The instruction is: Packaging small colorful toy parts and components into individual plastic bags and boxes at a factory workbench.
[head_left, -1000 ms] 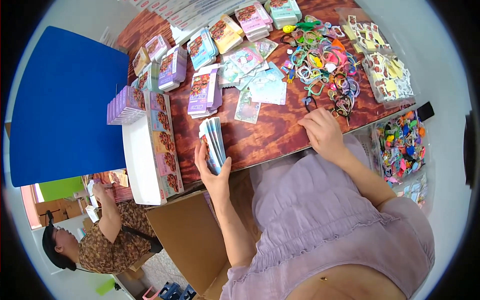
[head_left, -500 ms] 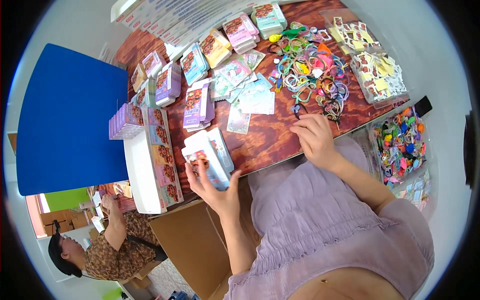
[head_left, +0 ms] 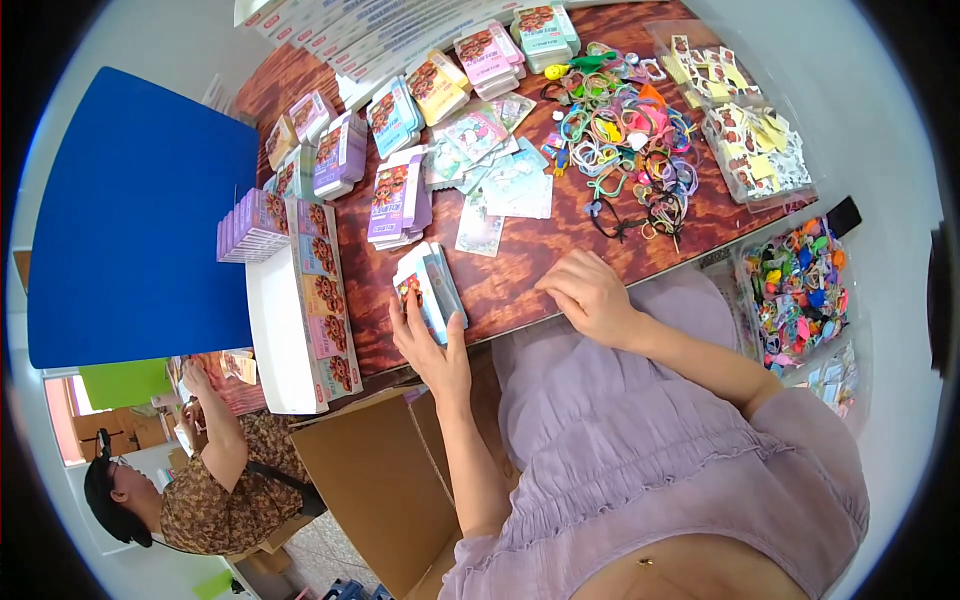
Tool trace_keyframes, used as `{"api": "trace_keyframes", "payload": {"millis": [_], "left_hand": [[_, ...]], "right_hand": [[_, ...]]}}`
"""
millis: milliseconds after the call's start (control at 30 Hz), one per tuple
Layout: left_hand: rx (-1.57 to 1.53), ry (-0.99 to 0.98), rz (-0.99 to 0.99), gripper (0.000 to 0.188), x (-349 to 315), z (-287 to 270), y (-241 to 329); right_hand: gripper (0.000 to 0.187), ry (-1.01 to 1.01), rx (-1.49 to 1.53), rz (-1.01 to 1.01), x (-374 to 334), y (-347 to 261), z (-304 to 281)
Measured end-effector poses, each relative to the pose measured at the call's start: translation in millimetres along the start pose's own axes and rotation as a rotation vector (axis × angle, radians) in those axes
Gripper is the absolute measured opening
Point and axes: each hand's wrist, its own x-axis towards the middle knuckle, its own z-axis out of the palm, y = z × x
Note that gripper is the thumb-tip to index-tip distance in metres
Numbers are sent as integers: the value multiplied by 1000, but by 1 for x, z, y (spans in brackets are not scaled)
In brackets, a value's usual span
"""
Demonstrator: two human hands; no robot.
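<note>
My left hand [head_left: 437,365] is at the table's near edge, gripping a small flat blue carton [head_left: 412,285] between its fingers and thumb. The carton's printed front faces up, and a second blue carton [head_left: 443,283] lies against it on the right. My right hand [head_left: 596,303] hovers at the table edge further right, fingers bent and held together, with nothing visible in them. Just beyond the blue cartons stands a leaning pile of purple cartons [head_left: 398,200]. Loose pastel picture cards [head_left: 515,185] lie spread beside that pile.
Coloured hair ties [head_left: 625,130] are heaped at the right, near a clear tray [head_left: 760,160] of small cards. A bin of colourful trinkets [head_left: 800,290] sits below. At left stands a white display box [head_left: 285,335]; an open cardboard box [head_left: 370,480] is under it. Another person [head_left: 225,480] works nearby.
The left hand has brought its blue carton up against the other blue one. My right hand has moved left and nearer to me, away from the hair ties.
</note>
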Motion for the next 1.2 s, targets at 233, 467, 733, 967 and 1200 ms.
{"api": "trace_keyframes", "payload": {"millis": [233, 467, 733, 967, 1200], "left_hand": [[-105, 129, 40, 71, 3, -18, 14], [-72, -167, 317, 94, -32, -12, 83], [-1545, -783, -603, 75, -28, -1, 52], [-1448, -885, -544, 76, -29, 13, 67], [-1310, -913, -299, 74, -23, 16, 74]], "right_hand": [[11, -36, -109, -48, 1, -2, -1], [26, -247, 818, 441, 12, -36, -9], [10, -251, 1096, 598, 3, -28, -35], [28, 17, 189, 284, 9, -42, -42], [24, 2, 116, -111, 15, -47, -50]]}}
